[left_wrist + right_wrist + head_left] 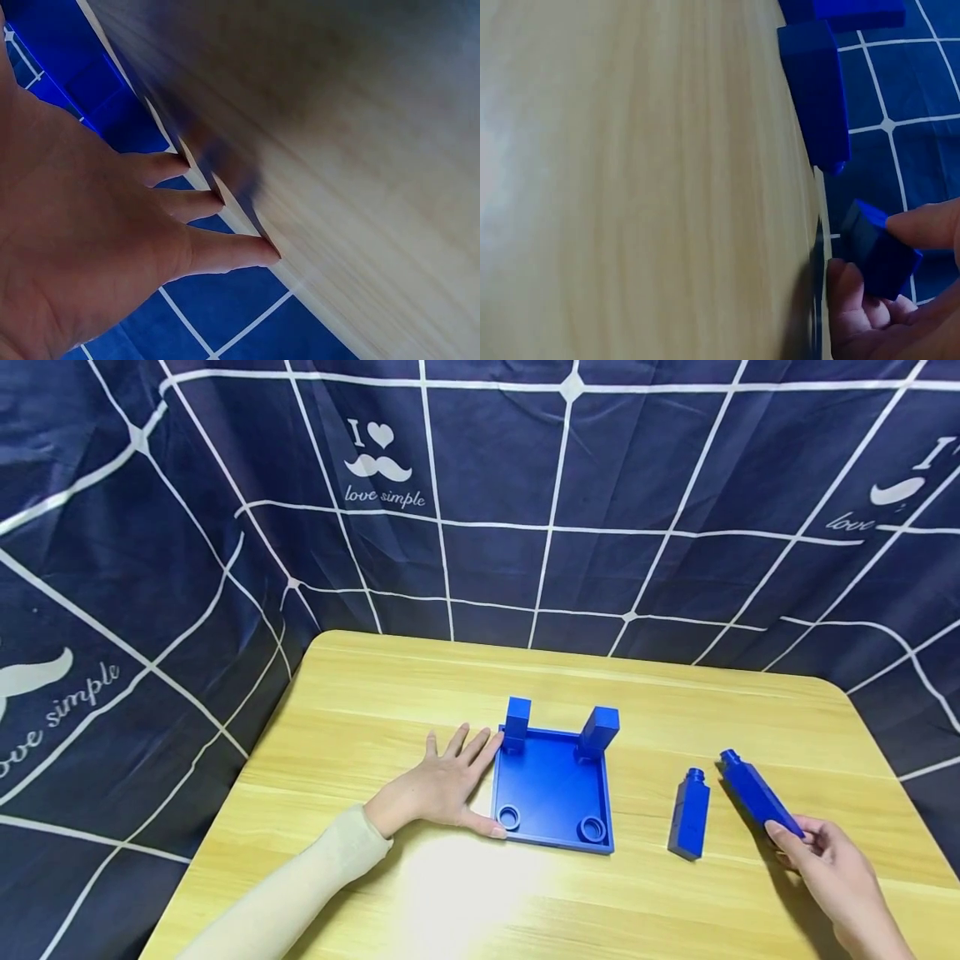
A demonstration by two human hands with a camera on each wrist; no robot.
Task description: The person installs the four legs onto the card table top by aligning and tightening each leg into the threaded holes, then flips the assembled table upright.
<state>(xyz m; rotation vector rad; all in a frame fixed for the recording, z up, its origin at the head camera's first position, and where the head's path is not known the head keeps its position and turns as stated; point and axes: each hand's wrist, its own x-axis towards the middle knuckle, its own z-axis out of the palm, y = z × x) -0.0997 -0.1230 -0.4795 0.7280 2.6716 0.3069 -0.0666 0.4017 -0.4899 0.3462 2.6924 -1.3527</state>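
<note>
A square blue tray-like base lies on the table. Two blue legs stand upright at its far corners, and round sockets show at the two near corners. My left hand rests beside the base with fingers spread, thumb and index finger touching its left side. Between thumb and fingers, my right hand holds one end of a blue leg, whose threaded end points away. Another blue leg with a threaded tip lies on the table between the base and the held one.
The wooden table has rounded far corners. Dark blue cloth with white grid lines hangs behind it and along the left. A bright light reflection falls on the tabletop in front of the base.
</note>
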